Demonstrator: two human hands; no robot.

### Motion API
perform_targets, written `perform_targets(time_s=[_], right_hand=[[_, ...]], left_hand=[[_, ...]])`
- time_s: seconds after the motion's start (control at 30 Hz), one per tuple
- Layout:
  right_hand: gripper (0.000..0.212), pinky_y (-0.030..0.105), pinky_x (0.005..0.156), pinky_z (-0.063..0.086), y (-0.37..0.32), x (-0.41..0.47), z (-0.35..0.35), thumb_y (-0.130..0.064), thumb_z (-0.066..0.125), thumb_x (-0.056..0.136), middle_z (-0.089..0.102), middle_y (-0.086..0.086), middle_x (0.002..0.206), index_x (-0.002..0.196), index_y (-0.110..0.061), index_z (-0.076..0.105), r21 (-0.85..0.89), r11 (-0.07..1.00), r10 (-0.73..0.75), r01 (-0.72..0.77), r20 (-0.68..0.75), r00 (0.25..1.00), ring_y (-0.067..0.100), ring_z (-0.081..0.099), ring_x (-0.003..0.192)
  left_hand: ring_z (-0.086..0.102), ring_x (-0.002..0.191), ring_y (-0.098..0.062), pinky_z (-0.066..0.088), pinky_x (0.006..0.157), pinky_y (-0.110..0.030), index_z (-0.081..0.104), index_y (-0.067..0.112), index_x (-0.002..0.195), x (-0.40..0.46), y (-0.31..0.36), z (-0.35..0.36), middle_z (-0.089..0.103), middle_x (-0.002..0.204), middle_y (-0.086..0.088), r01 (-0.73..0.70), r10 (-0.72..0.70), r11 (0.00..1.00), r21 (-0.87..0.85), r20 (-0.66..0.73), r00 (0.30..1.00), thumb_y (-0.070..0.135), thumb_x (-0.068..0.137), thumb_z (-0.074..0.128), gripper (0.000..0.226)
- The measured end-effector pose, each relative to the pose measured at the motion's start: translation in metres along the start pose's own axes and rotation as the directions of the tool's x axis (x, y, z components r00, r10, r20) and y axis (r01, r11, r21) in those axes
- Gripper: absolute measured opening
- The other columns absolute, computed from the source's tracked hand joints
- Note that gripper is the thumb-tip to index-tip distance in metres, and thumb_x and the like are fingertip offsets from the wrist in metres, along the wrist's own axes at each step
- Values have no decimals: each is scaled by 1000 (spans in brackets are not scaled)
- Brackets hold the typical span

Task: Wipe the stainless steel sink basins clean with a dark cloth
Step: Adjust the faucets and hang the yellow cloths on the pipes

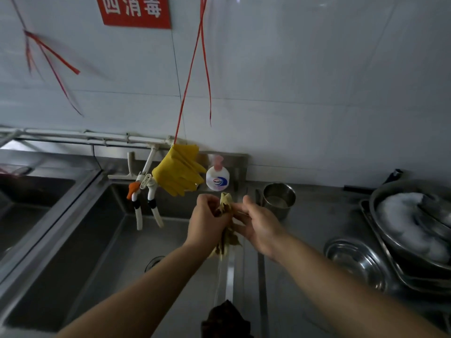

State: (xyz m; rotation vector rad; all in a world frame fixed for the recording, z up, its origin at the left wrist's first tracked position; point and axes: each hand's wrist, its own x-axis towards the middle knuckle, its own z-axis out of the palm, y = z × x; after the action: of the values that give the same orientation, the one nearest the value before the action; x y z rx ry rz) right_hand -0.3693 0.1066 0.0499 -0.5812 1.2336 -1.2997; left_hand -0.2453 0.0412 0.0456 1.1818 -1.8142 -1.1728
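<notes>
The stainless steel sink basin (102, 252) was located at 8 o'clock. A yellowish-brown cloth (225, 230) was gripped by the left hand (207, 223), fingers curled, above the basin's right rim. The same cloth was pinched by the right hand (258, 225) at 3 o'clock of the left. A dark cloth (225, 320) was draped at 6 o'clock.

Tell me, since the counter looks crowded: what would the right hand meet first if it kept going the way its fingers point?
Probably the soap bottle; the right hand points up-left past the rag, though depth is unclear.
</notes>
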Motion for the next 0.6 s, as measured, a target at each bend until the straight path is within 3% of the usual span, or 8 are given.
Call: perform_targets(time_s=[0.1, 0.2, 0.33, 0.4, 0.5, 0.6], right_hand=[[37, 36, 99, 44, 1, 3, -6, -39, 36, 99, 65, -2, 117, 111, -22, 66, -235, 971, -61, 49, -48, 997, 13, 58, 112], [22, 40, 100, 42, 1, 11, -19, -35, 44, 97, 58, -2, 121, 113, -29, 59, -401, 916, -148, 32, -262, 954, 18, 52, 117], [43, 43, 106, 38, 13, 19, -32, -43, 48, 93, 54, 3, 130, 128, -20, 49, -163, 983, 55, -82, -165, 985, 22, 50, 121], [34, 38, 94, 48, 21, 23, -32, -41, 53, 90, 58, 4, 123, 117, -20, 54, -129, 984, 108, -125, -132, 985, 22, 57, 111], [18, 33, 73, 54, 32, 32, -31, -34, 57, 91, 63, 6, 109, 103, -22, 59, -206, 972, 67, -114, -222, 973, 22, 62, 97], [14, 31, 68, 53, 45, 46, -38, -32, 59, 90, 65, 5, 105, 100, -21, 61, -241, 957, 63, -160, -365, 929, 19, 63, 91]], left_hand=[[59, 85, -8, 47, 63, -17, 47, 25, 98, 5, -2, -6, 56, 95, 4, 75, -73, 994, -74, 30, 997, 11, 84, 64, 25], [63, 89, -18, 50, 65, -23, 52, 25, 99, 12, -4, -17, 61, 98, -3, 216, -183, 926, -309, 133, 974, 9, 86, 60, 22], [63, 95, -26, 53, 67, -34, 56, 23, 104, 26, -13, -27, 62, 105, -10, 401, -328, 775, -488, 231, 916, 8, 88, 57, 21], [62, 97, -28, 53, 69, -38, 56, 23, 104, 34, -24, -25, 61, 106, -10, 476, -418, 734, -485, 231, 879, 12, 89, 57, 19], [59, 94, -28, 52, 68, -40, 54, 18, 110, 41, -46, -17, 59, 103, -10, 603, -564, 638, -478, 242, 789, 17, 92, 56, 18], [59, 88, -27, 49, 66, -38, 54, 6, 115, 39, -72, -2, 59, 97, -12, 714, -612, 576, -398, 370, 700, 17, 92, 58, 25]])
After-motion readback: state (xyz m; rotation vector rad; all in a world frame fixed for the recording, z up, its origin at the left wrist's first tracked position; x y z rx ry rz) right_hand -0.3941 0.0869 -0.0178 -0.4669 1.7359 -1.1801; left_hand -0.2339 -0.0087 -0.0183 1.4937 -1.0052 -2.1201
